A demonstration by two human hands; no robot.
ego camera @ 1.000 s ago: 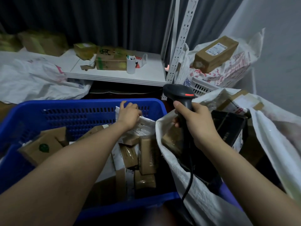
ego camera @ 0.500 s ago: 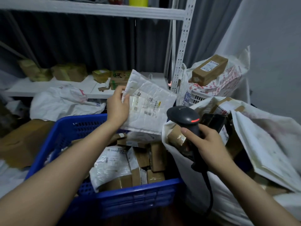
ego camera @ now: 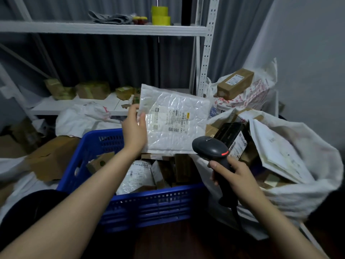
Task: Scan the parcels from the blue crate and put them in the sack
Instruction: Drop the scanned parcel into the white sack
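Observation:
My left hand (ego camera: pixel 134 129) holds a white padded mailer (ego camera: pixel 173 120) by its left edge, upright above the blue crate (ego camera: pixel 149 206), label side facing me. My right hand (ego camera: pixel 235 174) grips a black barcode scanner (ego camera: pixel 211 149) just below the mailer's lower right corner; a red light shows on its head. The crate holds several brown boxes and a white bag parcel (ego camera: pixel 136 176). To the right stands the open white sack (ego camera: pixel 302 195), filled with parcels, among them a black box (ego camera: pixel 232 136) and a white envelope (ego camera: pixel 280 156).
A white metal shelf (ego camera: pixel 104 28) rises behind the crate, with yellow tape rolls (ego camera: pixel 160 15) on top and small boxes on the lower board. Another bag with a brown box (ego camera: pixel 235 83) sits behind the sack. A cardboard box (ego camera: pixel 50 157) lies left of the crate.
My left hand took the white mailer out of the crate and raised it, then turned it flatter toward me. The scanner moved down and left, under the mailer's corner. The camera tilted up.

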